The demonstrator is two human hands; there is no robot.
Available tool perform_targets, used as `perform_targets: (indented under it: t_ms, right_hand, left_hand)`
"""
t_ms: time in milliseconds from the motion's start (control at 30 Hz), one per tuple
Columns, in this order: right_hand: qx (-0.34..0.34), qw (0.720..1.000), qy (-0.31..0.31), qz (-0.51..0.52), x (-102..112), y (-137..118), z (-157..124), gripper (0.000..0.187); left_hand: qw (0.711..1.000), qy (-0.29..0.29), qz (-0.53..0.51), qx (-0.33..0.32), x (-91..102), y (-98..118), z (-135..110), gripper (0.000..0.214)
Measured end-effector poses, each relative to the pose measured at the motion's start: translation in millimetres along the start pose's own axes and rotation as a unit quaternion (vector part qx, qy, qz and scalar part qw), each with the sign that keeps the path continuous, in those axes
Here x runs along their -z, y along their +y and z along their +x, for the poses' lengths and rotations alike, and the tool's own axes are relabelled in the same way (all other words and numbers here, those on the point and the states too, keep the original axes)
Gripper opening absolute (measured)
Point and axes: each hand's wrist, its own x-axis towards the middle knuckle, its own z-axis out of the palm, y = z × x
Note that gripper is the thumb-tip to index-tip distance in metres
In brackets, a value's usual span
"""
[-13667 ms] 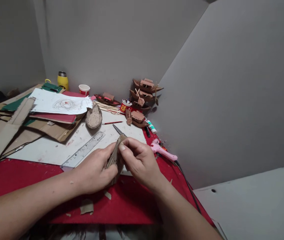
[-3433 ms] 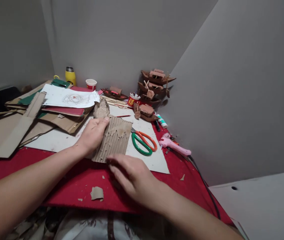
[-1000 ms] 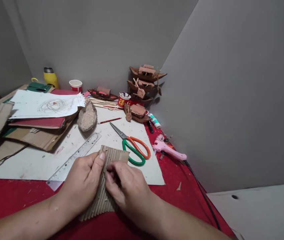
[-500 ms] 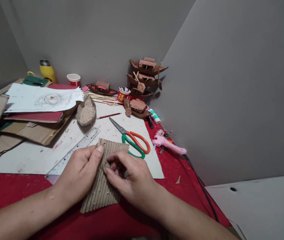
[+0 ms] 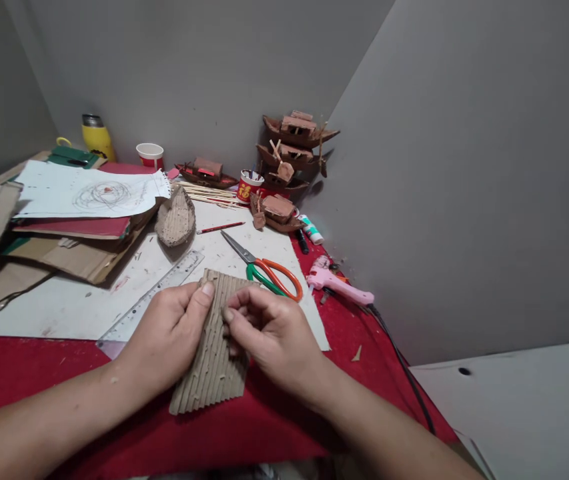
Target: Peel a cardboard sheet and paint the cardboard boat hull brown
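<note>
Low in the middle of the frame, a corrugated cardboard piece (image 5: 211, 360) lies partly on the red tabletop (image 5: 24, 373) and partly over the edge of a scuffed white sheet (image 5: 64, 307). It is roughly rectangular, its bare ribs running lengthwise and scraps of torn paper lining clinging to them. The left hand (image 5: 169, 340) clamps its left edge, thumb pressed on top. The right hand (image 5: 269, 337) is curled, thumb and forefinger pinched together on the ribbed face near its upper part. Just beyond the cardboard's far edge lie scissors (image 5: 264, 270) with one orange and one green loop, blades closed. A clear plastic ruler (image 5: 154, 300) runs slantwise, its lower end hidden under the left hand. To the right, a pink glue gun (image 5: 339, 288) rests on the red surface, its black cord trailing to the lower right. Further up sit a ribbed cardboard boat hull (image 5: 177, 217), a red pencil (image 5: 220, 228) and stacked brown model boats (image 5: 294, 150) in the corner.
</note>
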Motion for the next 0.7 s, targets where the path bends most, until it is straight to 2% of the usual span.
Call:
perform_targets:
  t_ms: [100,233,400,533,700]
  right_hand:
    - [-0.059,0.994,-0.015,0.089,4.3,-0.4,3.1,0.01]
    - [-0.101,0.985,-0.018,0.14,6.3,-1.4,5.2,0.014]
    - [-0.101,0.979,-0.022,0.175,5.9,-1.7,4.3,0.014]
    - [-0.128,0.969,-0.018,0.212,9.2,-2.1,6.6,0.017]
    - [-0.132,0.967,-0.008,0.218,13.0,-2.6,12.4,0.017]
  left_hand:
    - [0.997,-0.038,-0.07,0.016,1.7,0.8,0.8,0.042]
    - [0.99,-0.069,-0.12,0.018,3.5,1.4,0.1,0.04]
    - [0.982,-0.116,-0.135,0.054,5.0,2.6,1.3,0.023]
    - [0.97,-0.158,-0.164,0.082,7.0,2.8,2.6,0.026]
    - [0.97,-0.163,-0.169,0.068,8.9,2.1,3.0,0.026]
